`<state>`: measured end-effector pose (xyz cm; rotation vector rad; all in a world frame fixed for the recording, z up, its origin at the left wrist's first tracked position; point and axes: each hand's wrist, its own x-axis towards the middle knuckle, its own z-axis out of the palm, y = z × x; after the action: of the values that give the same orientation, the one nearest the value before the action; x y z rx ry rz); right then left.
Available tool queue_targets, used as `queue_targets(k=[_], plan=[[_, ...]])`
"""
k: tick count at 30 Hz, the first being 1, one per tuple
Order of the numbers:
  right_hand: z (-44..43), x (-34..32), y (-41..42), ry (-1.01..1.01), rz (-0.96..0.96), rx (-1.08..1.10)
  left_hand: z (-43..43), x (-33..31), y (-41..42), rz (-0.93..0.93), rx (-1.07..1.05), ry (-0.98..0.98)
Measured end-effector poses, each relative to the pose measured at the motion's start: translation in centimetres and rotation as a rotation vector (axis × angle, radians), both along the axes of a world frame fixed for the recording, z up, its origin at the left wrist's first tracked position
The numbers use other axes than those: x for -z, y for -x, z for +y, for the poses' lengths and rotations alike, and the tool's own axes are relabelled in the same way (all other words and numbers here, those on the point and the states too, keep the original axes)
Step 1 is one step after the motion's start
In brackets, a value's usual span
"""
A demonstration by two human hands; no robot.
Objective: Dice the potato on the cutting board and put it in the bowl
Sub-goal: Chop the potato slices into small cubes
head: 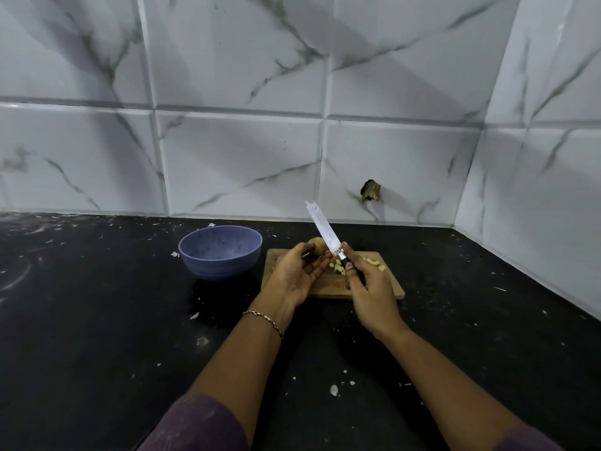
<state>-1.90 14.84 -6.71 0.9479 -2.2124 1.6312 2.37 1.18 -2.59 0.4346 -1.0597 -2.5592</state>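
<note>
The right hand gripped the knife, blade raised. The left hand hung with relaxed fingers, the potato just beyond its fingertips. It needed pinning firmly on the board before slicing.

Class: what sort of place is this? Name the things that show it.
Probably a kitchen: a dark countertop against a tiled wall, a cutting board with potato pieces, and a blue bowl.

— How much of the potato shows?
— Only its top; the left hand and the knife cover the rest.
— The handle?
— Mostly hidden inside the right hand, which also covers some diced pieces.
</note>
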Motion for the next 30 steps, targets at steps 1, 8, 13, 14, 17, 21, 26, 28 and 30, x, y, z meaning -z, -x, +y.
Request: queue_targets(k=[1, 8, 13, 14, 17, 21, 26, 28, 30], plan=[[0.0, 0.0, 0.0, -0.003, -0.001, 0.003, 0.0, 0.0, 0.1, 0.007, -0.001, 0.008], [0.0, 0.0, 0.1, -0.014, -0.007, 0.023, 0.1, 0.2, 0.1, 0.059, 0.031, 0.059], [0.1, -0.1, -0.1, -0.004, 0.018, 0.047, 0.4, 0.1, 0.0, 0.059, 0.051, 0.072], [0.1, -0.1, -0.2, -0.008, 0.022, 0.049, 0.4, 0.1, 0.0, 0.062, 0.057, 0.074], [0.1, -0.1, -0.2, -0.032, 0.037, 0.053, 0.4, 0.2, -0.1, 0.078, 0.055, 0.089], [0.1, -0.1, -0.4, -0.091, 0.044, 0.037, 0.1, 0.5, 0.0, 0.064, 0.023, 0.105], [0.2, -0.1, -0.9, -0.117, 0.053, 0.024, 0.0, 0.6, 0.2, 0.054, -0.031, 0.112], [0.2, -0.1, -1.1, -0.116, 0.059, 0.027, 0.1, 0.6, 0.2, 0.045, -0.033, 0.110], [0.2, 0.0, -1.0, -0.121, 0.063, 0.029, 0.0, 0.7, 0.1, 0.028, -0.029, 0.105]])
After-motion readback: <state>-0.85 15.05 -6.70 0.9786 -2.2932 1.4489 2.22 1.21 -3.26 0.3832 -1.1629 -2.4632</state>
